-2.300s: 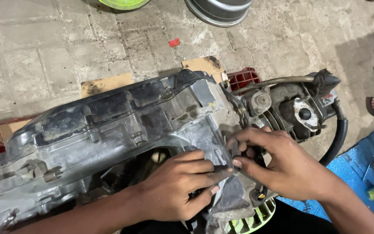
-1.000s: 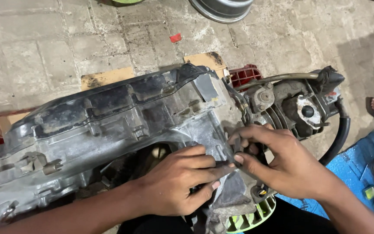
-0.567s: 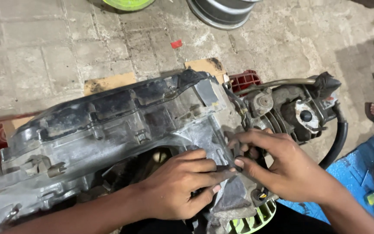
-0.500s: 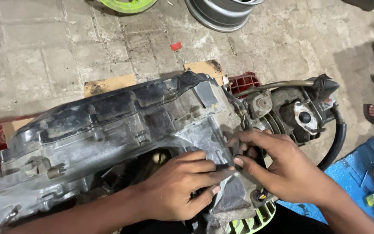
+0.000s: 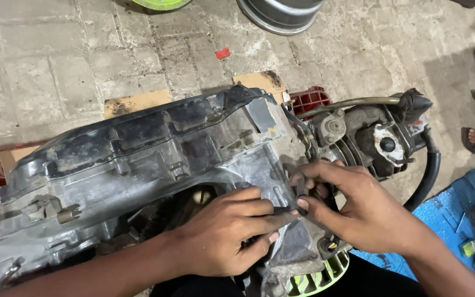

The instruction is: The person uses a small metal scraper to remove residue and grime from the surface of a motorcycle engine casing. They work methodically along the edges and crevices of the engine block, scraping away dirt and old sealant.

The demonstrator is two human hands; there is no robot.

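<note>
Both hands meet at the near edge of the grey engine case (image 5: 138, 165), which lies on its side on the paved floor (image 5: 56, 66). The left hand (image 5: 221, 236) presses flat with fingers extended, while the right hand (image 5: 358, 212) pinches a small dark part (image 5: 302, 190) against the case. Seating it well likely calls for steady pressure from the left and small, square adjustments from the right, clear of the green fan (image 5: 320, 272).

Engine casing (image 5: 138, 159) on floor (image 5: 56, 60); cylinder head (image 5: 380, 137) at its right; both hands (image 5: 232, 231) (image 5: 358, 206) on casing's near edge.
</note>
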